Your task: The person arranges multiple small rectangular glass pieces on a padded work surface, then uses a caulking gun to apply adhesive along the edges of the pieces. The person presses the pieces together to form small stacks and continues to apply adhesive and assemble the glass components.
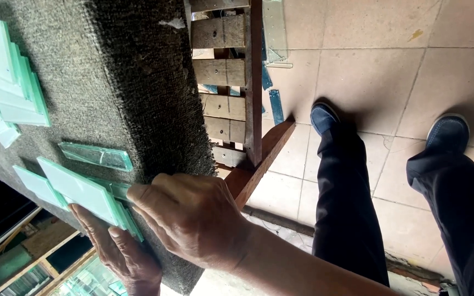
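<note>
Surface: the counter (111, 71) was covered in coarse dark grey carpet-like fabric; its edge ran down the middle of the view, with frayed pile along it.
Right hand (193, 216): lay at the counter's near edge, fingers (149, 194) bent and pressed on the end of a pale green glass strip (80, 192).
Left hand (119, 255): sat beneath the same strip at the near edge, fingers flat and extended, supporting the glass from below; not clenched.
Glass strip: rested partly on the counter, partly on the left hand, among a few overlapping strips.
Other glass: a clear strip (97, 155) lay just beyond; a fanned stack of strips (9, 82) sat toward the far corner, well apart.
Frame: a wooden slatted frame (229, 82) stood beside the counter edge.
Floor: beige tiles (390, 71), worn, with glass offcuts (275, 104) near the frame.
Person: dark trousers and blue shoes (322, 117) stood on the tiles.
</note>
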